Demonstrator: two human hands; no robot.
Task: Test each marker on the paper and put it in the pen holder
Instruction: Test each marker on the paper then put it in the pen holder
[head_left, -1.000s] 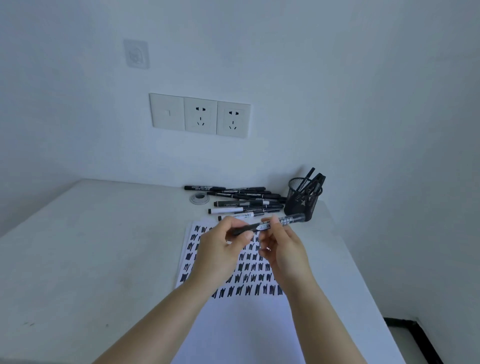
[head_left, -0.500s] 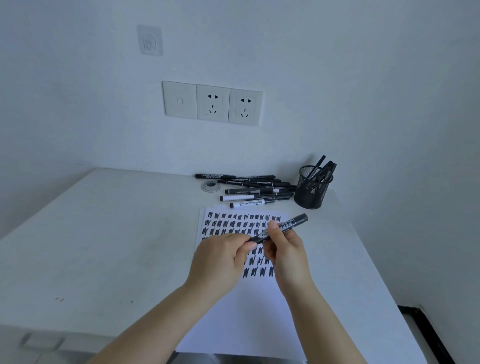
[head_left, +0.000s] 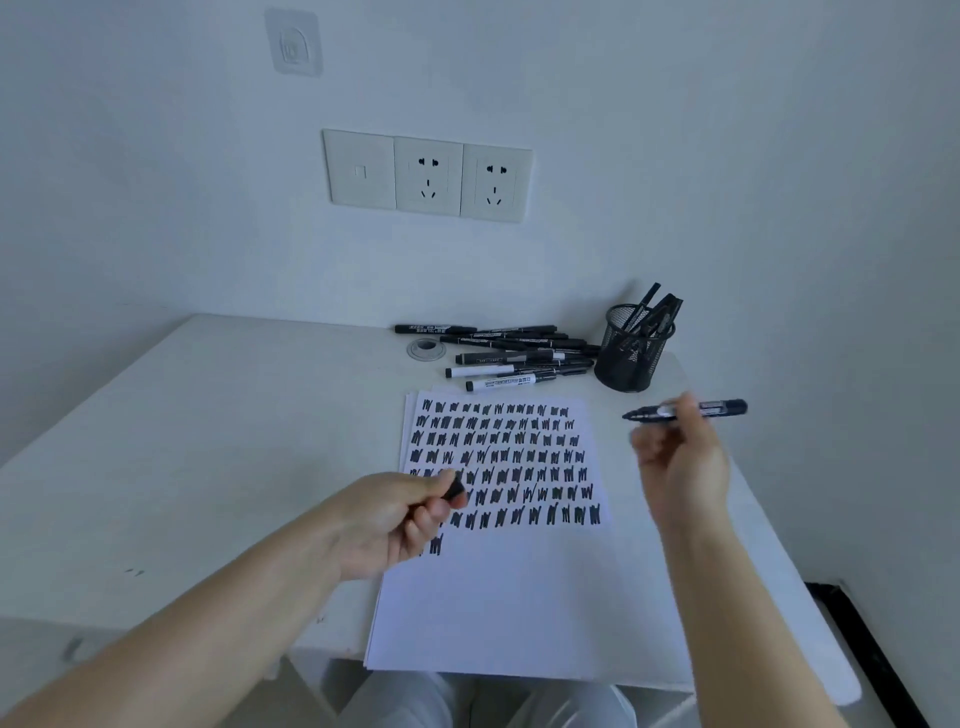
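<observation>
Head view: an uncapped marker is pinched level in the right hand, off the paper's right edge, near the holder. Left hand pinches its cap above the scribbles. More markers lie on the table.

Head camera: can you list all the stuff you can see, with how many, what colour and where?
paper: one stack, white with black scribbles, middle of desk
pen holder: one, black mesh, back right, markers inside
loose markers: several, black and white, back of desk by holder
held marker: one, black, uncapped
cap: one, black
grommet: one, grey, left of loose markers
sockets: three plates, white, wall
hook: one, clear, upper wall
desk: one, white
left hand: fingers pinch cap
right hand: fingers hold marker
</observation>
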